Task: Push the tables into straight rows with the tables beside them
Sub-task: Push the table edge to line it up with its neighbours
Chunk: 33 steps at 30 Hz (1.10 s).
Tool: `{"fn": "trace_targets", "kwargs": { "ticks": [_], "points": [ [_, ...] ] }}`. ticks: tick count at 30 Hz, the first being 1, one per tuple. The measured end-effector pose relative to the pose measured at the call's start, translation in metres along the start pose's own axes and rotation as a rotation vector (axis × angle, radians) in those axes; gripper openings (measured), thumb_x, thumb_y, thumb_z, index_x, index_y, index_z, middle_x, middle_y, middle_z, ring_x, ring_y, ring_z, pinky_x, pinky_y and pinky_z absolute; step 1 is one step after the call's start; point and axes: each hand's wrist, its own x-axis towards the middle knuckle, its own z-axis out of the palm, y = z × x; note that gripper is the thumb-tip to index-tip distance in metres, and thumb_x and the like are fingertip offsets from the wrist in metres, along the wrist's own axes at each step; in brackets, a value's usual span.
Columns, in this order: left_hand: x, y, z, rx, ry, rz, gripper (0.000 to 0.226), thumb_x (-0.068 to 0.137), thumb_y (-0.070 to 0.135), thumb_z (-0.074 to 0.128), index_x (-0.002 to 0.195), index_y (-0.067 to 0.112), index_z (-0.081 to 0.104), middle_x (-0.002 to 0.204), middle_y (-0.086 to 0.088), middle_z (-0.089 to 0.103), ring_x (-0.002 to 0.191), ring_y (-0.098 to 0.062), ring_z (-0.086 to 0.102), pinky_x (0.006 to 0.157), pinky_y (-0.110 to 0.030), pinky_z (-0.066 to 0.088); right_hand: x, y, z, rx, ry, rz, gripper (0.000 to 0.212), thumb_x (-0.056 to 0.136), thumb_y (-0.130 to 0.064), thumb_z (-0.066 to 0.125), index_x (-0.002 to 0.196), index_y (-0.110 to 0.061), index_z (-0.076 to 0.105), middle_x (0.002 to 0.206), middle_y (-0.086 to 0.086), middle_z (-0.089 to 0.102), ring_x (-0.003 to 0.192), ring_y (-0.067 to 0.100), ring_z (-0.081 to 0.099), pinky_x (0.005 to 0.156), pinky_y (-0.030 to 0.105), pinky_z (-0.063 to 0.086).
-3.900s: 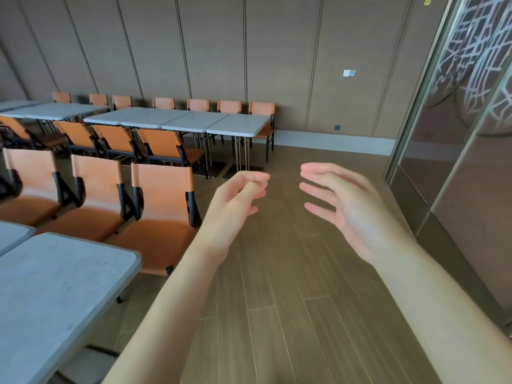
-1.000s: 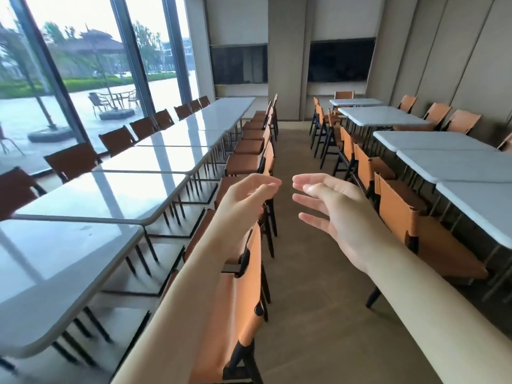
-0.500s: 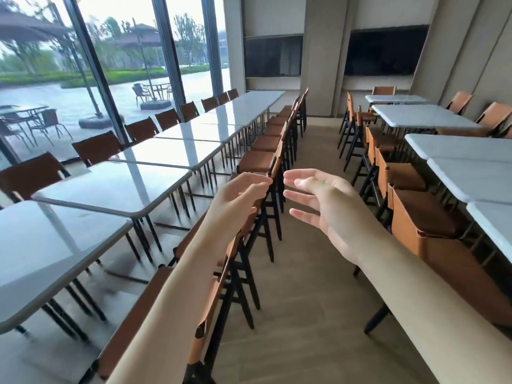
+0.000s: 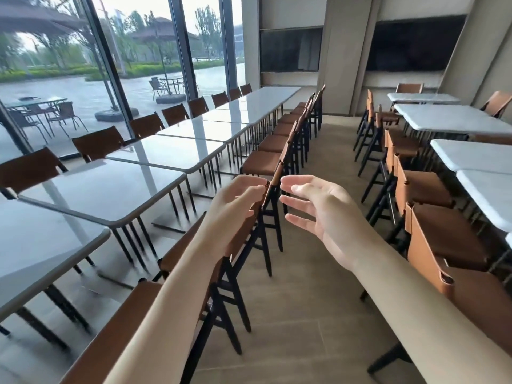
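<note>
Ahead, in the head view, both hands are raised in mid-air over the aisle and hold nothing. The left hand has its fingers loosely curled toward the thumb, relaxed, and it overlaps the top of a brown chair back in the picture; whether it touches that chair I cannot tell. The right hand is spread, fingers apart and pointing left, palm facing the other hand, just beside it with a narrow gap between.

To the left runs a long row of white counters set end to end along the window wall, reaching toward the far wall. The nearest counter in that row sits at an angle to its neighbour, its corner out of line. Brown chairs stand along the aisle side of the row, more along the window side.

To the right, a second group of white counters runs along the wall, with orange-brown chairs backing onto the aisle. The wooden floor lies between the two rows, and dark screens hang on the far wall.
</note>
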Motion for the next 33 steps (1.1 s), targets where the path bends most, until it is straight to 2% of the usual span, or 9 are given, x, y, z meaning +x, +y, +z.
{"fn": "trace_targets", "kwargs": {
  "ticks": [2,8,21,33],
  "points": [
    [0.041,-0.003,0.007,-0.017,0.035,-0.005,0.014,0.099,0.028,0.062,0.108,0.029,0.072,0.109,0.007,0.075,0.109,-0.008,0.068,0.102,-0.042,0.053,0.042,-0.008,-0.012,-0.004,-0.014,-0.021,0.022,0.1,-0.018,0.057,0.107,-0.024,0.077,0.114,-0.007,0.075,0.112,0.012,0.069,0.102,0.042,0.055],
    [0.154,-0.012,0.025,-0.034,0.063,-0.008,0.016,0.1,0.026,0.06,0.111,0.026,0.072,0.111,0.01,0.074,0.11,-0.007,0.068,0.102,-0.04,0.053,0.155,-0.015,-0.036,-0.002,-0.034,-0.018,0.022,0.101,-0.017,0.056,0.107,-0.023,0.076,0.114,-0.004,0.075,0.11,0.011,0.07,0.101,0.042,0.055],
    [0.309,-0.04,0.075,0.003,0.021,-0.025,0.016,0.099,0.026,0.061,0.108,0.029,0.073,0.107,0.011,0.075,0.11,-0.006,0.068,0.098,-0.034,0.054,0.322,-0.009,-0.094,0.032,-0.05,0.004,0.022,0.1,-0.016,0.056,0.108,-0.022,0.076,0.113,-0.003,0.076,0.111,0.013,0.07,0.096,0.038,0.058],
    [0.499,-0.06,0.174,0.033,0.026,0.015,0.015,0.1,0.026,0.06,0.105,0.031,0.073,0.107,0.013,0.075,0.105,-0.004,0.069,0.094,-0.031,0.054,0.516,-0.02,-0.211,0.039,-0.092,0.011,0.022,0.101,-0.019,0.057,0.11,-0.023,0.076,0.115,-0.006,0.075,0.111,0.013,0.07,0.1,0.042,0.056]
  ]
}}
